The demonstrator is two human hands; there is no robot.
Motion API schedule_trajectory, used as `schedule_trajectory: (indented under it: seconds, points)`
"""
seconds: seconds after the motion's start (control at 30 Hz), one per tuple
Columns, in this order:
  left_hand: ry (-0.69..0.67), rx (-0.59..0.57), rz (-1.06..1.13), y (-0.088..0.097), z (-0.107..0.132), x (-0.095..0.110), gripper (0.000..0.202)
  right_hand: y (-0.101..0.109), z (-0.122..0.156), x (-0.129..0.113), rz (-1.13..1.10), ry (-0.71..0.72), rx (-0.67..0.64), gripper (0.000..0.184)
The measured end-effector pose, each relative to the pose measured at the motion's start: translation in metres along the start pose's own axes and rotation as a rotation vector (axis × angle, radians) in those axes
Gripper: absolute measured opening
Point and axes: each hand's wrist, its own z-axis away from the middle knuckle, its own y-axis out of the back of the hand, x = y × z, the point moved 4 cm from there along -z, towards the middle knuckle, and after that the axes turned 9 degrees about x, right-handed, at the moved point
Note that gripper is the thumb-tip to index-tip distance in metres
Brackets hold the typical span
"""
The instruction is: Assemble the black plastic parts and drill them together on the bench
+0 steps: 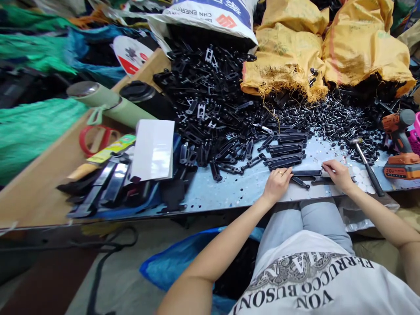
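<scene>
My left hand (277,184) is closed on the left end of a long black plastic bar (306,173), which lies near the table's front edge. At the bar's right end, my right hand (338,176) has its thumb and fingertips pinched together; what sits between them is too small to make out. A short black link (300,183) lies just in front of the bar, beside my left fingers. Behind my left hand, several similar black bars (286,154) lie side by side in a row.
A hammer (367,168) and a cordless drill (400,144) lie on the right. Behind are heaps of pins (328,118) and black plastic parts (210,100), below yellow sacks (285,57). At left, a white card (154,151), red-handled scissors (83,140) and a green tube (118,107).
</scene>
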Motion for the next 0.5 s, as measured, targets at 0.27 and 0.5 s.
schedule_trajectory:
  seconds: [0.27, 0.5]
  points:
    - [-0.105, -0.089, 0.081, -0.006, -0.024, 0.042, 0.028, 0.002, 0.007, -0.013, 0.183, 0.339, 0.061, 0.02]
    - [-0.096, -0.341, 0.111, -0.028, -0.037, 0.059, 0.046, 0.001, 0.015, -0.011, 0.243, 0.478, -0.085, 0.027]
